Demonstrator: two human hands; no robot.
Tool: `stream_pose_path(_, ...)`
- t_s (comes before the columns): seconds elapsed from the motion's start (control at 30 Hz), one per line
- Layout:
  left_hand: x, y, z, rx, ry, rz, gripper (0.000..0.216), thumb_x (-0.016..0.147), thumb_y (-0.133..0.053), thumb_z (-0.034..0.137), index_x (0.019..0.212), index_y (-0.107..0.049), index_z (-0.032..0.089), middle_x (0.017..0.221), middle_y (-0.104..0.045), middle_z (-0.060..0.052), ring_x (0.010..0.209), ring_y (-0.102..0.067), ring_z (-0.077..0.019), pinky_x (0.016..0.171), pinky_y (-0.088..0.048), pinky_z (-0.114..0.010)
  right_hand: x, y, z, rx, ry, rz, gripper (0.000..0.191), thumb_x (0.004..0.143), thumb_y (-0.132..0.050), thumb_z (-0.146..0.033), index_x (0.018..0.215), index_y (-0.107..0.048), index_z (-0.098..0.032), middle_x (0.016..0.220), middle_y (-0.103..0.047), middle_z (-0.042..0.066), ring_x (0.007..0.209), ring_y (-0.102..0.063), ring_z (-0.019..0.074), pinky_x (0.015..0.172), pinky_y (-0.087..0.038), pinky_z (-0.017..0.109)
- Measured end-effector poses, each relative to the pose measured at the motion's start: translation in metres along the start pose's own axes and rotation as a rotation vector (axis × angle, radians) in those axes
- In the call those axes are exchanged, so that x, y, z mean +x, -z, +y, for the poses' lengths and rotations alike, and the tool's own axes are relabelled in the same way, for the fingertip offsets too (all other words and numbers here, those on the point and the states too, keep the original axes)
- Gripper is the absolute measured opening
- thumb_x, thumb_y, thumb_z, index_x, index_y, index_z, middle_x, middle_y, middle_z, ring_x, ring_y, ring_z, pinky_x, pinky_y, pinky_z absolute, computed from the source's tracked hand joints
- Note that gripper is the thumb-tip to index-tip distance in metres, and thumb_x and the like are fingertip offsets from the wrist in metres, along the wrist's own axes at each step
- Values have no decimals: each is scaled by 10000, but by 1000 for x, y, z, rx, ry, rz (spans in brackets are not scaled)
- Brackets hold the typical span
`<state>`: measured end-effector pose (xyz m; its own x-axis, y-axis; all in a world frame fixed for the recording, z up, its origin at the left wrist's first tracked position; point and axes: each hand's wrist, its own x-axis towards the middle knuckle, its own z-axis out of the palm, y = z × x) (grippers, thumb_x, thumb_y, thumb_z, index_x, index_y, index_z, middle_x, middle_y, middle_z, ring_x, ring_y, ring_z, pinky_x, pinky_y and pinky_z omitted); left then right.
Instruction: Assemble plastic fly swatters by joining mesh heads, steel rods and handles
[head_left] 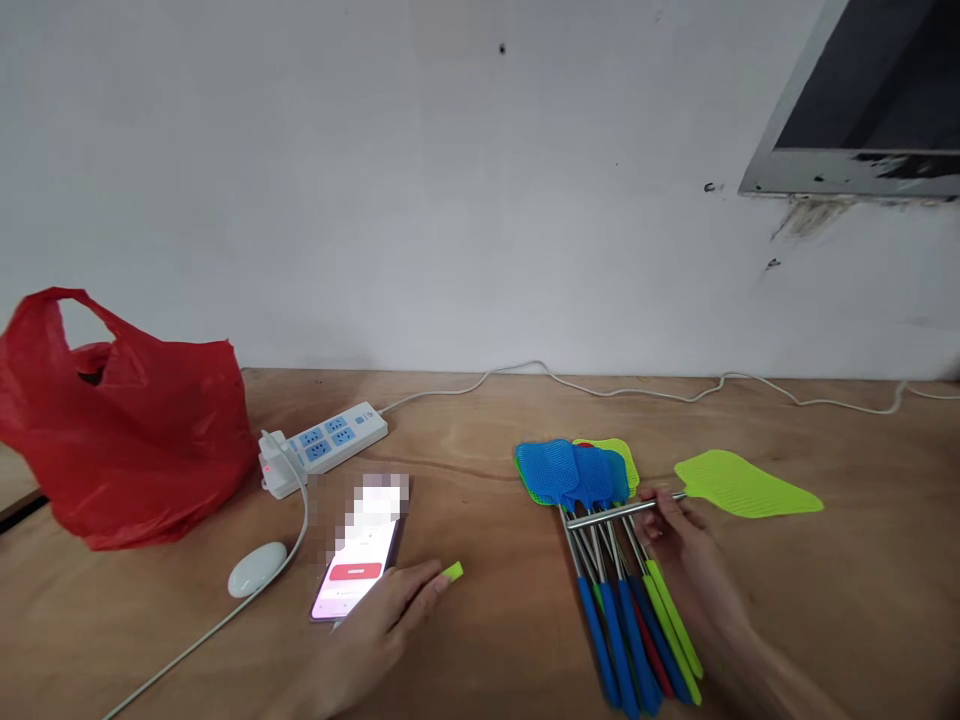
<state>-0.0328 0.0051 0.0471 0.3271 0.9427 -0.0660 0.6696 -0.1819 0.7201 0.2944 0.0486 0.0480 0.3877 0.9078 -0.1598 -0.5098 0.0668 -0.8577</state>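
Observation:
My right hand (679, 535) pinches the metal rod of a yellow-green fly swatter (750, 485), close to its head. The swatter lies crosswise, its head to the right and the bare rod end to the left, with no grip on that end. Under the rod is a pile of fly swatters (547, 472) with blue, green and yellow-green heads and coloured handles towards me. My left hand (394, 610) is closed on a yellow-green piece (453, 572); only its end shows past the fingers. That hand is just right of the lit phone (360, 560), partly covering its lower corner.
A red plastic bag (150, 430) stands at the left. A white power strip (330, 440) with a plugged-in charger lies near it. A white mouse-shaped object (257, 569) sits beside a cable. A thin cord (600, 390) runs along the wall at the wooden table's back.

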Motion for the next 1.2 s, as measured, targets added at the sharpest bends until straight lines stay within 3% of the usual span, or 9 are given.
stream_pose_path(0.1,2,-6,1,-9,-11,-17,488,980,-355,646,1136,-655,294,1054,-721,-5,981,-638,-226,832,-511,-308,-7,-6,4,-27,-36,-72,384,493,-947,-482,644,-733,-202,623,-603,-10,554,-473,106,493,-473,207)
stream_pose_path(0.27,14,-17,17,16,-79,-62,460,1015,-324,603,913,-594,245,888,-664,14,859,-604,-183,784,-470,-280,-29,-27,16,-48,-62,-157,396,540,-924,-511,691,-746,-191,587,-572,-20,543,-472,101,505,-467,214)
stream_pose_path(0.53,18,-13,29,88,-133,-90,417,1056,-286,524,893,-540,236,852,-639,24,808,-607,-164,745,-441,-263,-35,-30,26,-9,-128,-247,355,637,-885,-496,748,-738,-192,614,-573,-26,564,-479,101,519,-461,223)
stream_pose_path(0.63,22,-13,32,326,-24,-78,315,1068,-315,446,1004,-555,251,908,-686,15,848,-660,-175,739,-460,-253,-34,-30,25,-34,-141,-249,352,654,-875,-494,727,-722,-186,588,-554,-30,547,-474,99,509,-455,223)
stream_pose_path(0.73,29,-15,31,587,168,-4,231,1050,-371,300,1149,-554,201,882,-728,-68,832,-706,-266,698,-472,-318,-35,-29,25,-75,-164,-264,366,681,-852,-512,715,-702,-181,565,-540,-32,525,-469,95,487,-436,218)
stream_pose_path(0.87,37,-16,27,699,301,77,224,1010,-413,219,1137,-571,124,861,-737,-163,852,-717,-368,674,-476,-378,-37,-26,30,-139,-210,-289,398,685,-837,-544,704,-682,-177,543,-526,-36,499,-458,87,474,-420,213)
stream_pose_path(1.07,32,-10,22,698,341,101,258,959,-512,199,1205,-542,127,876,-749,-159,799,-731,-369,603,-462,-347,-41,-26,33,-217,-235,-304,458,671,-811,-601,678,-627,-182,567,-506,-46,480,-458,82,440,-400,207)
stream_pose_path(1.2,28,-6,23,615,273,124,248,977,-502,254,1210,-536,175,897,-737,-99,818,-723,-309,624,-452,-319,-41,-31,35,-198,-346,-415,519,734,-733,-639,618,-462,-211,512,-480,-67,379,-388,59,360,-310,186)
